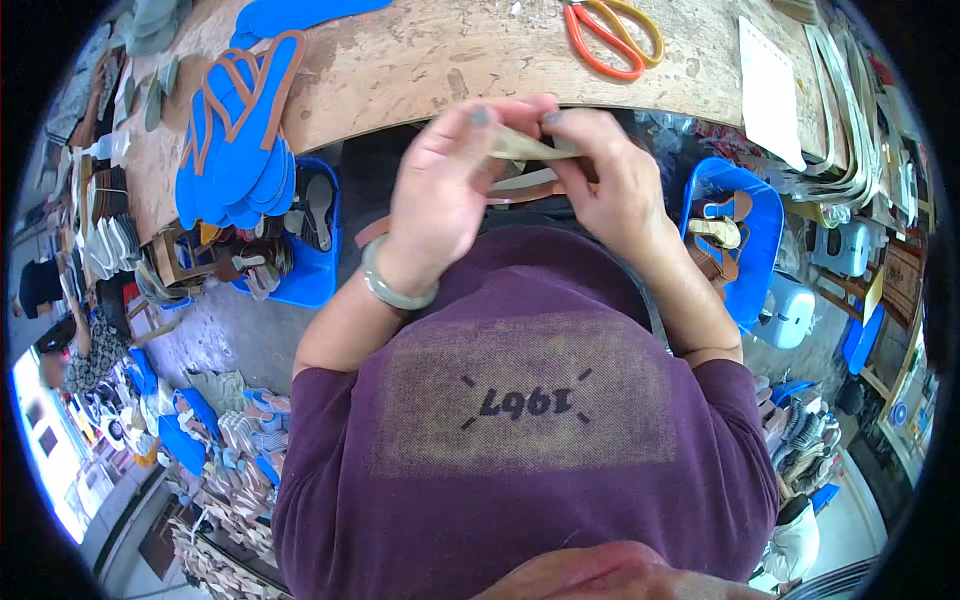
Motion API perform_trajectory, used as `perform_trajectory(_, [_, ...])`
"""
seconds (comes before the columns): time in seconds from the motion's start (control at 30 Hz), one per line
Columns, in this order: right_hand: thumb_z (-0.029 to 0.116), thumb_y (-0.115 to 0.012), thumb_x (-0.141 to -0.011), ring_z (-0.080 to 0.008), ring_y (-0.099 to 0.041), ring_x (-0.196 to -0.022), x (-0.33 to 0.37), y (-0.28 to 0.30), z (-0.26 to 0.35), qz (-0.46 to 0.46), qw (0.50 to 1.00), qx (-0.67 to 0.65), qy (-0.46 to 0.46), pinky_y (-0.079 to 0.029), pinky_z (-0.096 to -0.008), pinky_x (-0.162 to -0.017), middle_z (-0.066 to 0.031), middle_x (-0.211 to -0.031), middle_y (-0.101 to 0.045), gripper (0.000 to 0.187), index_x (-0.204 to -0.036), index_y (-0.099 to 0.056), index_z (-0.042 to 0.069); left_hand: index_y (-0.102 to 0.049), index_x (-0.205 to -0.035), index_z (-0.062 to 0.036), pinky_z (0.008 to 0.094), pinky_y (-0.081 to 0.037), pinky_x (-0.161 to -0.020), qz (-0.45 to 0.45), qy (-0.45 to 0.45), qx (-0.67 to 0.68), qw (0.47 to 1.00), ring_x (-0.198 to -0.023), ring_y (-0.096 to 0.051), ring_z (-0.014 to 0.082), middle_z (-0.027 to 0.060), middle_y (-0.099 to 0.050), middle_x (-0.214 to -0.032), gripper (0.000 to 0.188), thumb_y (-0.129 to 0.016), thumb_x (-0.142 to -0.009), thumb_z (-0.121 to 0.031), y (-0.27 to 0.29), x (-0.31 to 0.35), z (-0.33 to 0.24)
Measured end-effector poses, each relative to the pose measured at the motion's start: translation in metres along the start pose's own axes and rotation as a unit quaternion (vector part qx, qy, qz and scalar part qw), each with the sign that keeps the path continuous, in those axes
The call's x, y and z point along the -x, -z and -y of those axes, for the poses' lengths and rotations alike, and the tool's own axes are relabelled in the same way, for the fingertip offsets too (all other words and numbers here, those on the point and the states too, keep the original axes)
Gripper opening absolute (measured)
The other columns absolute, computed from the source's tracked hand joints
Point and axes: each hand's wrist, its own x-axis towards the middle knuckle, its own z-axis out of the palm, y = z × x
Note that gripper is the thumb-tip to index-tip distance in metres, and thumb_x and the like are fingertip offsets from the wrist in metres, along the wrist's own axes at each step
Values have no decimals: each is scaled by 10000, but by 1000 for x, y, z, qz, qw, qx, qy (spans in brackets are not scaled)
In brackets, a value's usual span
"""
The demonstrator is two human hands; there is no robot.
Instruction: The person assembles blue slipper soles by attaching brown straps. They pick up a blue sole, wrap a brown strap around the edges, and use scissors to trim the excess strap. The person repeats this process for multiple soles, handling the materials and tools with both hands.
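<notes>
My left hand (440, 185) and my right hand (622, 180) are raised close together just off the front edge of the wooden table. A thin pale beige strip (530, 149), slightly blurred, stretches between them, with the fingers of each hand pinching an end. Below it, a pinkish-brown strap (528, 193) with a whitish side runs across my lap, apart from the fingertips as far as I can see. Parts of the strip are hidden behind my fingers.
Blue sole-shaped pieces (235, 185) with brown-edged straps lie stacked at the table's left. Orange- and yellow-handled scissors (612, 62) lie on the wooden table (440, 60), and a white sheet (768, 90) at its right. Blue bins (322, 265) holding shoe parts flank me, the right bin (762, 190) included.
</notes>
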Motion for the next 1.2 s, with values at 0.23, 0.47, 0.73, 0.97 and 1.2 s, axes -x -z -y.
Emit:
perform_trajectory(0.23, [-122, -538, -717, -239, -663, -948, 58, 58, -85, -92, 965, 130, -209, -513, -321, -829, -124, -960, -687, 487, -1160, -603, 70, -566, -994, -76, 414, -462, -903, -13, -235, 178, 956, -757, -567, 196, 9, -514, -717, 236, -433, -984, -271, 52, 34, -78])
perform_trajectory(0.47, [93, -473, -944, -148, -657, -895, 97, 132, -103, -179, 915, 131, -336, -491, -264, -767, -83, -905, -700, 253, -1147, -622, 71, -525, -1067, -12, 389, -494, -841, -144, -303, 103, 936, -807, -581, 222, 52, -546, -767, 238, -527, -941, -214, 136, 55, -118])
perform_trajectory(0.73, [85, -482, -930, -114, -633, -863, 129, 155, -110, -185, 894, 87, -399, -466, -242, -731, -56, -915, -698, 267, -1157, -622, 102, -456, -1207, 10, 316, -467, -728, -222, -327, 5, 918, -689, -486, 179, 20, -429, -683, 374, -485, -965, -274, 159, 62, -131])
perform_trajectory(0.97, [15, -652, -713, -311, -582, -1067, 156, 126, -123, 238, 875, 237, -349, -454, -375, -903, -165, -1166, -599, 546, -1246, -540, 63, -501, -1166, -1, 324, -425, -683, -297, -342, -149, 879, -638, -384, 130, -9, -328, -647, 382, -461, -976, -330, 114, 59, -121])
perform_trajectory(1.2, [186, -751, -715, -304, -537, -1143, 89, 18, -82, 267, 945, -88, -168, -430, -369, -965, -160, -1215, -574, 600, -1254, -520, 56, -576, -1087, -23, 315, -399, -685, -203, -323, -145, 913, -630, -374, 116, -21, -330, -660, 344, -431, -989, -319, 118, 64, -122])
